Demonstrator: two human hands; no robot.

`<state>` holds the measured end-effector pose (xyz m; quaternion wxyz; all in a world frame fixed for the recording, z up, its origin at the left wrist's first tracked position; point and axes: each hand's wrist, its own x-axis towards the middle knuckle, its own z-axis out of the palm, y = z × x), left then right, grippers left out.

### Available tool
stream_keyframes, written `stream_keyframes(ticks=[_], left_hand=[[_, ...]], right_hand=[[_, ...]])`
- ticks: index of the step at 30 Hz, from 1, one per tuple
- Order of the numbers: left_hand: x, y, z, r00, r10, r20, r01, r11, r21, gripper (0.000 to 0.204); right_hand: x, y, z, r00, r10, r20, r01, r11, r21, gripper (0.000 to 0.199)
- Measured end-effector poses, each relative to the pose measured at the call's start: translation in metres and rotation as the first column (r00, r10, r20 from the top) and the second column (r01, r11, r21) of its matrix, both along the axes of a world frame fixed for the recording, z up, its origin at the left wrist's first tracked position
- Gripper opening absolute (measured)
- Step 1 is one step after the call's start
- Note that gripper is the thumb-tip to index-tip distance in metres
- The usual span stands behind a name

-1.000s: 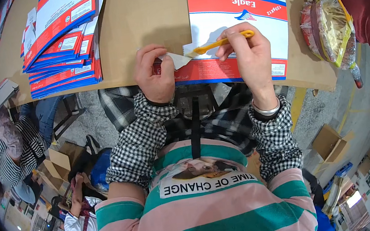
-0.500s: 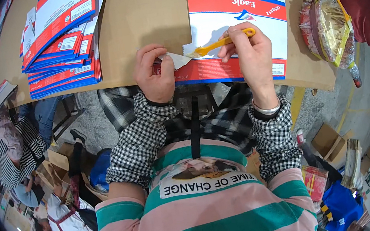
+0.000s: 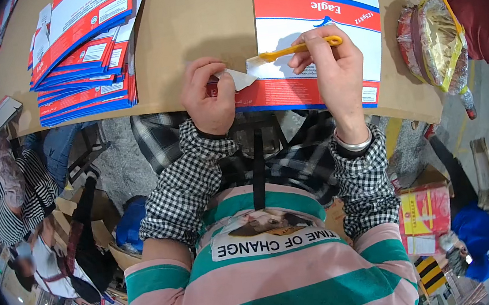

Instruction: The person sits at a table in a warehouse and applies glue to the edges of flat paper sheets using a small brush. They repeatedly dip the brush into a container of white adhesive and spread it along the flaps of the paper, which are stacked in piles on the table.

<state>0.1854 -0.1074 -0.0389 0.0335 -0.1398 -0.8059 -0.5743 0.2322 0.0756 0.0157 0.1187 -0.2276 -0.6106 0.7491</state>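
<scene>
A flat printed carton (image 3: 316, 16), white, red and blue, lies unfolded in front of me on the brown table. My left hand (image 3: 209, 98) pinches a turned-up flap (image 3: 240, 79) at its near left corner between thumb and fingers. In my right hand (image 3: 335, 69) is a small brush (image 3: 290, 51) with a yellow handle, gripped like a pen. Its bristles touch the white tab on the carton's left edge, just beyond the flap. To the right stands a plastic-wrapped bowl (image 3: 419, 37) with another yellow-handled tool resting across its rim.
A fanned stack of flat cartons (image 3: 86, 102) sits at the table's (image 3: 171, 14) left. Beyond the table's near edge, people work at left and right. A co-worker in blue (image 3: 481, 238) is beside a red-and-yellow box (image 3: 426, 215). A red sleeve (image 3: 483, 16) shows past the bowl.
The brush tip has moved slightly away from me and left, from beside the flap onto the white tab. My left hand keeps its pinch. At lower right, a person and a red-and-yellow box show more fully.
</scene>
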Motion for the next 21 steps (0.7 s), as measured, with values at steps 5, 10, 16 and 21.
stream_keyframes(ticks=[5,10,16,21], left_hand=[[0.000,-0.001,0.000,1.000,-0.003,-0.005,0.003,1.000,-0.023,0.011],[0.001,0.000,-0.001,1.000,-0.007,0.007,0.007,1.000,0.004,0.010],[0.001,0.000,-0.003,1.000,-0.009,0.008,0.009,1.000,-0.012,0.010],[-0.005,0.003,0.002,0.996,-0.064,-0.062,0.063,0.998,-0.031,0.012]], right_hand=[[-0.002,0.000,0.000,0.998,0.054,0.015,-0.055,0.996,0.074,0.015],[-0.001,0.000,0.005,0.997,0.077,0.005,-0.077,0.992,0.099,0.014],[0.000,0.005,0.012,0.995,-0.044,-0.086,0.051,0.996,0.077,0.013],[0.019,0.022,0.031,0.962,-0.211,-0.174,0.222,0.974,0.046,0.015]])
